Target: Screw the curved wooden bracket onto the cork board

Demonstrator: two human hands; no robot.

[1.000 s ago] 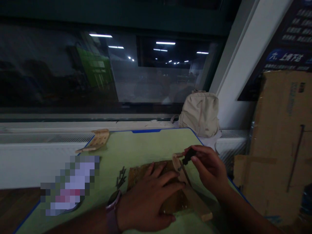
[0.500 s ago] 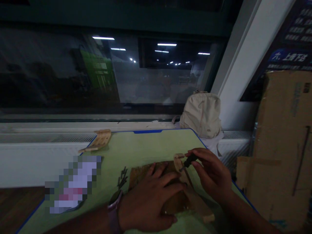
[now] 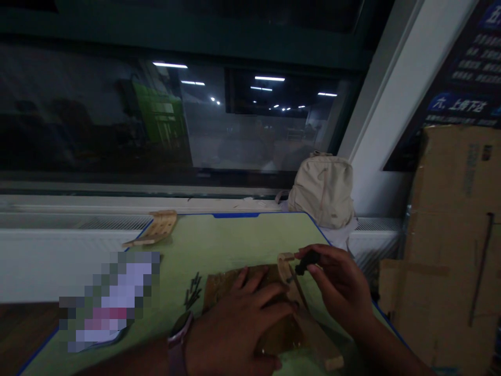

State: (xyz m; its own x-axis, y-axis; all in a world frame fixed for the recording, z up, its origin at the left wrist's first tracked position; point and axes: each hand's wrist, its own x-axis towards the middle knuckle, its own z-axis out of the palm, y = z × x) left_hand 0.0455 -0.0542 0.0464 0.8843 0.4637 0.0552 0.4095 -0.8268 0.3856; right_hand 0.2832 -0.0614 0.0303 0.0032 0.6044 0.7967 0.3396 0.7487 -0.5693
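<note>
My left hand (image 3: 238, 318), a watch (image 3: 181, 324) on its wrist, lies with fingers spread over a brown, tape-covered flat piece (image 3: 219, 284). Its fingertips reach onto a light wooden piece (image 3: 319, 339) with a curved far end. Between the thumb and fingers of my right hand (image 3: 342, 287) is a short black-handled screwdriver (image 3: 308, 261). The metal tip points down and left at the wood near the curve; whether it touches a screw there is too small to tell. Several dark screws (image 3: 193, 291) lie in a loose pile left of the brown piece.
A curved wooden slatted part (image 3: 158, 230) sits at the green table's (image 3: 230, 237) far left corner. Nearer on the left lies a blurred-out flat item (image 3: 113, 303). A beige backpack (image 3: 324, 190) stands behind the table; tall cardboard (image 3: 450, 250) is at the right.
The view has shifted slightly. The black handle has turned a little in my right hand's fingers, staying by the curved end of the wood. My left hand keeps its place.
</note>
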